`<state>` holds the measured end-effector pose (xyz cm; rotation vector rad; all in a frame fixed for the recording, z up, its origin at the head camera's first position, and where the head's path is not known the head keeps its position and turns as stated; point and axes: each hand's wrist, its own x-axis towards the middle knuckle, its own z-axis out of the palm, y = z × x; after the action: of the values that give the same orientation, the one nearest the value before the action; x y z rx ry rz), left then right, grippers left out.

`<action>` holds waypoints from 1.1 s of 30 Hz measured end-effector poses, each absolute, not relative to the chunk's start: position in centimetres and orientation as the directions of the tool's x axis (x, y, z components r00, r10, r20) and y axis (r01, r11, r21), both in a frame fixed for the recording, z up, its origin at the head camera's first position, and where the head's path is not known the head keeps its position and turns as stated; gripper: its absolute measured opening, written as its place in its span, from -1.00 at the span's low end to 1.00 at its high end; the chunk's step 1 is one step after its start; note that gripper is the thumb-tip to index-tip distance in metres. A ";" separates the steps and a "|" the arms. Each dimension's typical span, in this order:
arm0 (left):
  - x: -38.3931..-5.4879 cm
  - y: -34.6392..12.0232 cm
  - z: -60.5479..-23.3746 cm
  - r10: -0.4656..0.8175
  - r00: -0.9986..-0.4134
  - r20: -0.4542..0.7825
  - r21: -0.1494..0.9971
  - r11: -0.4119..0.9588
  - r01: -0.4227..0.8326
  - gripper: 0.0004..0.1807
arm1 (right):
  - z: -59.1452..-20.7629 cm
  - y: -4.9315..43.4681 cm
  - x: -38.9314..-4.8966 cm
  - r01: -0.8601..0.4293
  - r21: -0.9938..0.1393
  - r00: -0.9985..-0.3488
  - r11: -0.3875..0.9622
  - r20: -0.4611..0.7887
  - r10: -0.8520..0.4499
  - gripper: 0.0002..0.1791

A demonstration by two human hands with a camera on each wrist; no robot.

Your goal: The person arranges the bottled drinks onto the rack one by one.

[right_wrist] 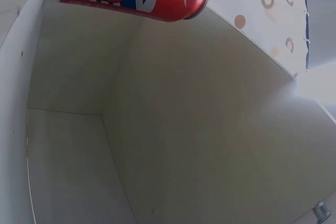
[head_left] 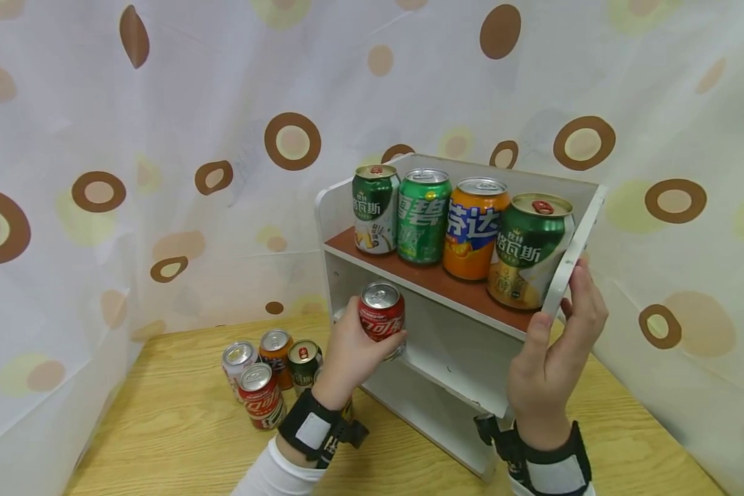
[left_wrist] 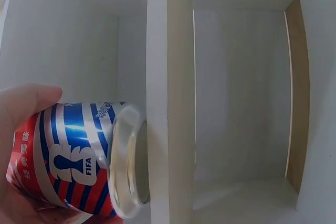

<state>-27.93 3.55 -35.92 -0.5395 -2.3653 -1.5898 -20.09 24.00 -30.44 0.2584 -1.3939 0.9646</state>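
My left hand [head_left: 350,355] grips a red cola can [head_left: 379,317] round its side, at the left part of the white shelf unit [head_left: 471,358], below the top board. In the left wrist view the bottom rim of the can [left_wrist: 123,163] comes right up to the front edge of a shelf board [left_wrist: 168,98]. The can stands nearly upright. At the unit's right side panel [head_left: 573,265], my right hand [head_left: 552,365] holds the front edge, thumb in front and fingers on the outer side.
On the brown top board stand a green-and-white can [head_left: 375,213], a green can [head_left: 424,220], an orange can [head_left: 474,231] and a green-and-gold can [head_left: 529,255]. Several more cans, including a red can [head_left: 263,399], stand on the wooden table [head_left: 161,413] left of the unit.
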 end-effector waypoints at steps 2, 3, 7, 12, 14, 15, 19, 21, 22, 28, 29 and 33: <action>-27.9 3.8 -35.9 0.173 -0.901 0.397 0.836 0.338 0.433 -0.29 | -30.5 24.0 -20.1 -0.696 -0.376 -0.119 0.613 0.901 0.417 -0.40; -27.9 3.8 -35.9 0.175 -0.900 0.399 0.835 0.337 0.435 -0.29 | -30.5 24.0 -20.1 -0.696 -0.375 -0.117 0.612 0.901 0.418 -0.41; -28.0 4.1 -36.1 0.176 -0.899 0.400 0.836 0.331 0.437 -0.27 | -30.4 24.0 -20.1 -0.702 -0.371 -0.118 0.607 0.902 0.415 -0.39; -28.1 4.4 -36.3 0.165 -0.898 0.409 0.834 0.331 0.441 -0.26 | -30.4 24.0 -20.1 -0.707 -0.371 -0.123 0.602 0.903 0.413 -0.37; -28.1 4.5 -36.4 0.161 -0.897 0.412 0.831 0.338 0.442 -0.26 | -30.4 24.0 -20.1 -0.704 -0.375 -0.126 0.604 0.902 0.413 -0.37; -28.2 4.5 -36.5 0.158 -0.898 0.411 0.831 0.341 0.440 -0.26 | -30.4 24.0 -20.1 -0.703 -0.376 -0.127 0.604 0.901 0.414 -0.38; -28.2 4.8 -36.6 0.150 -0.904 0.400 0.834 0.349 0.427 -0.26 | -30.5 24.0 -20.1 -0.702 -0.376 -0.126 0.605 0.901 0.414 -0.38; -28.3 4.9 -36.6 0.151 -0.908 0.390 0.840 0.346 0.418 -0.26 | -30.5 24.0 -20.0 -0.702 -0.376 -0.126 0.606 0.902 0.414 -0.39; -28.3 4.9 -36.6 0.154 -0.910 0.385 0.842 0.345 0.415 -0.26 | -30.5 24.0 -20.0 -0.701 -0.375 -0.126 0.606 0.902 0.413 -0.40; -28.8 5.3 -37.0 0.167 -0.910 0.378 0.857 0.308 0.413 -0.25 | -30.4 23.9 -20.0 -0.702 -0.372 -0.122 0.607 0.903 0.412 -0.42; -28.9 5.4 -37.0 0.167 -0.910 0.379 0.859 0.301 0.413 -0.25 | -30.4 23.9 -20.0 -0.703 -0.371 -0.121 0.607 0.903 0.412 -0.42; -29.2 5.6 -37.4 0.170 -0.907 0.386 0.855 0.301 0.421 -0.27 | -30.3 23.8 -20.0 -0.705 -0.372 -0.119 0.604 0.901 0.417 -0.40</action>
<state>-29.24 5.63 -37.37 -0.5432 -2.3454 -1.6479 -20.01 23.83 -30.33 0.2673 -1.3897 0.9740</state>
